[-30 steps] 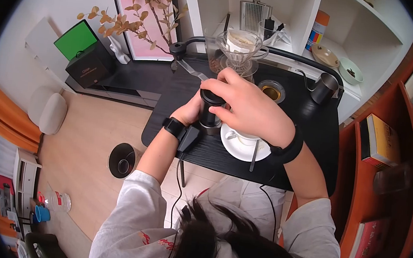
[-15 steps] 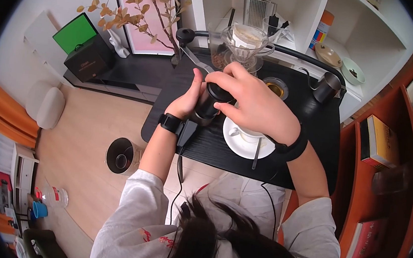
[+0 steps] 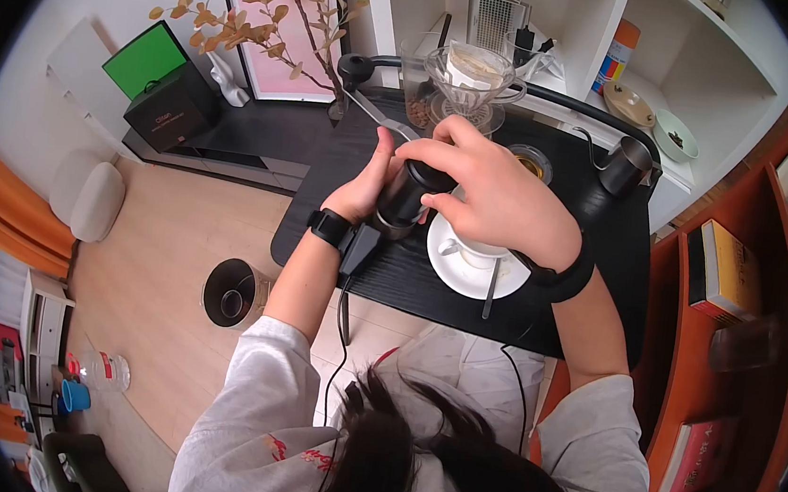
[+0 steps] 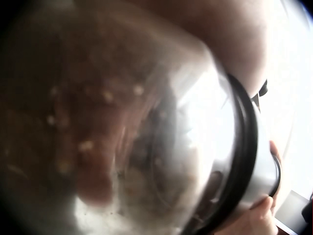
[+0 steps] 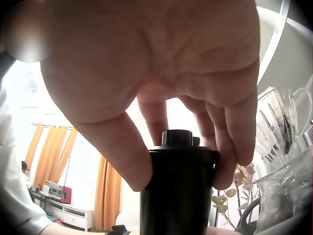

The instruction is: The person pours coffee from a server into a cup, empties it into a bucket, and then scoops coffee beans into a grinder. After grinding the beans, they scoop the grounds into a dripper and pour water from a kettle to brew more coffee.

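Observation:
A black hand coffee grinder (image 3: 403,196) tilts between both hands over the table, its top leaning to the right. My left hand (image 3: 366,184) holds its body from the left, thumb pointing up; most of the fingers are behind it. From above, my right hand (image 3: 505,198) pinches the grinder's top rim between thumb and fingers, as the right wrist view shows around the black cylinder (image 5: 176,196). The metal crank (image 3: 376,115) sticks out toward the far left, ending in a black knob. Filling the left wrist view is a blurred see-through chamber (image 4: 195,142) with a black ring.
A white cup and saucer (image 3: 456,276) with a spoon sit just right of the grinder. Behind stand a glass dripper (image 3: 480,88) with a paper filter and a glass of beans (image 3: 416,111). A gooseneck kettle (image 3: 625,167) is at the far right.
The left thumb has straightened upward, away from the grinder. The grinder has tipped, its top moving right and away from me. The right hand keeps its grip on the top.

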